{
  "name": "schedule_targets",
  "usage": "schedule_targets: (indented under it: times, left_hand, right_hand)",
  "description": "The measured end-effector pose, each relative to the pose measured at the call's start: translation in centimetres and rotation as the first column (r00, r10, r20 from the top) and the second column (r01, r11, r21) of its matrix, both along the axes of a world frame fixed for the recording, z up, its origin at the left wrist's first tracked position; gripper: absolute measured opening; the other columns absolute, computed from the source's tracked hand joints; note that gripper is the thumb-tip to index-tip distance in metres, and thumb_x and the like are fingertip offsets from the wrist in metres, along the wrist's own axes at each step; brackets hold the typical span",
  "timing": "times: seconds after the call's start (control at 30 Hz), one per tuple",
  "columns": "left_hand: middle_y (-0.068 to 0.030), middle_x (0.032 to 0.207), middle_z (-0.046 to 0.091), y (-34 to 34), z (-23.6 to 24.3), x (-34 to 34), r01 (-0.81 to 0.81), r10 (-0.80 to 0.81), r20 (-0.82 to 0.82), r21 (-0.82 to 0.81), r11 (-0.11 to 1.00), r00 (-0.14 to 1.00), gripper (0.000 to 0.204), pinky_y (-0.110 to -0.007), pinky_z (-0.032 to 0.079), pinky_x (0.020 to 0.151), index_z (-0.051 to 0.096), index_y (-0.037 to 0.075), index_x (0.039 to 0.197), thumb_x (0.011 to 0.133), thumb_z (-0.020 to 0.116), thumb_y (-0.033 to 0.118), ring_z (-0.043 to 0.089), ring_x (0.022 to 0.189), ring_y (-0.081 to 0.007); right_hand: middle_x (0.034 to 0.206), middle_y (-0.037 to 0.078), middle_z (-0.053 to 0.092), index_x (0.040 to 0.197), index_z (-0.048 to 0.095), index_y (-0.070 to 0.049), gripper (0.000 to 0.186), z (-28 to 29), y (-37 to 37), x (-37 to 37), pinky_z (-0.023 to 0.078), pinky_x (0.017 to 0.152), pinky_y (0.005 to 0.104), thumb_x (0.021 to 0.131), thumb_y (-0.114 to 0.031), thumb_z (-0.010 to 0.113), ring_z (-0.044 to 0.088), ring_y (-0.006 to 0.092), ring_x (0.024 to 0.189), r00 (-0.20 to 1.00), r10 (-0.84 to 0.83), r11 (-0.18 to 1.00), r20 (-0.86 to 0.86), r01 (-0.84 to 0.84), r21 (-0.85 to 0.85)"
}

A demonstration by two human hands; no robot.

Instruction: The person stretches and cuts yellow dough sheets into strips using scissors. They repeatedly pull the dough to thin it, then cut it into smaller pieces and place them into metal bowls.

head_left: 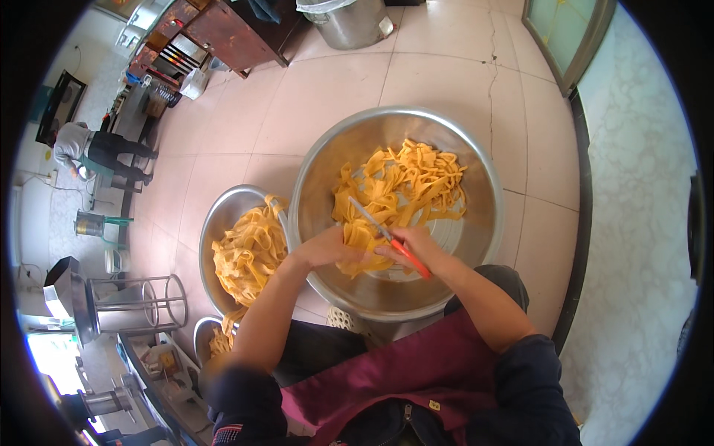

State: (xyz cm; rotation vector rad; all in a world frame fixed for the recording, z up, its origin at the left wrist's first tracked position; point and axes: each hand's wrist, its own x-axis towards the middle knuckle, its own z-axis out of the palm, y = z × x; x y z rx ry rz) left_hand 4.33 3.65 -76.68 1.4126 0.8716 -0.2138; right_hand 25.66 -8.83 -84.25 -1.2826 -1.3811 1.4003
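In front of me stands a large steel basin (482, 245) with long flat yellow strips (372, 186) in it. They look like noodles or bean-curd strips; I cannot tell which. Narrower pieces (431, 167) lie heaped on its far side. My left hand (331, 249) is closed round a bunch of wide yellow strips (362, 239) at the basin's near left. Red-handled scissors (383, 230) are gripped in my right hand (416, 249), blades pointing away and to the left above the bunch. My fingertips are partly hidden by the strips.
A smaller basin (210, 260) heaped with wide strips touches the large one on the left. Nearer me is another small basin (201, 343). Far left, a person (104, 149) bends at a counter. A metal bin (349, 26) stands beyond; a wall (639, 223) runs along the right.
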Motion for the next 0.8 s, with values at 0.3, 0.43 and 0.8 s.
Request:
schedule_targets:
  times: [0.3, 0.43, 0.8]
  left_hand:
    - [-0.0133, 0.130, 0.062, -5.0, 0.1, 3.6, -0.592, 0.524, 0.585, -0.092, 0.801, 0.619, 0.074, -0.039, 0.054, 0.100, 0.044, -0.001, 0.143, 0.092, 0.079, 0.039, 0.067, 0.113, -0.0237]
    - [-0.0099, 0.132, 0.062, -5.9, -0.6, 3.7, -0.252, 0.213, 0.430, 0.035, 0.967, 0.877, 0.082, -0.035, 0.050, 0.104, 0.046, 0.002, 0.142, 0.080, 0.091, 0.031, 0.062, 0.119, -0.0190]
    - [-0.0038, 0.065, 0.062, 0.5, 2.2, -0.2, -0.424, 0.414, 0.171, 0.025, 0.906, 0.894, 0.017, -0.031, 0.051, 0.064, 0.065, 0.001, 0.093, 0.093, 0.071, 0.018, 0.060, 0.058, -0.0151]
  right_hand:
    - [0.086, 0.003, 0.066, 0.134, 0.055, -0.002, 0.056, 2.8, 0.1, -1.4, 0.046, 0.052, 0.0255, 0.086, -0.013, 0.083, 0.058, 0.0091, 0.059, 0.877, -0.158, 0.985, -0.455, 0.169, -0.015]
    - [0.081, 0.002, 0.064, 0.118, 0.060, -0.002, 0.037, 3.2, 0.1, -1.3, 0.040, 0.048, 0.0237, 0.090, -0.015, 0.079, 0.053, 0.0069, 0.054, 0.643, -0.215, 0.976, -0.735, 0.175, -0.132]
    - [0.085, 0.010, 0.069, 0.132, 0.057, 0.001, 0.046, 0.4, 0.2, 1.1, 0.050, 0.057, 0.0289, 0.102, -0.034, 0.060, 0.062, 0.0136, 0.060, 0.936, -0.259, 0.947, -0.238, 0.198, -0.255]
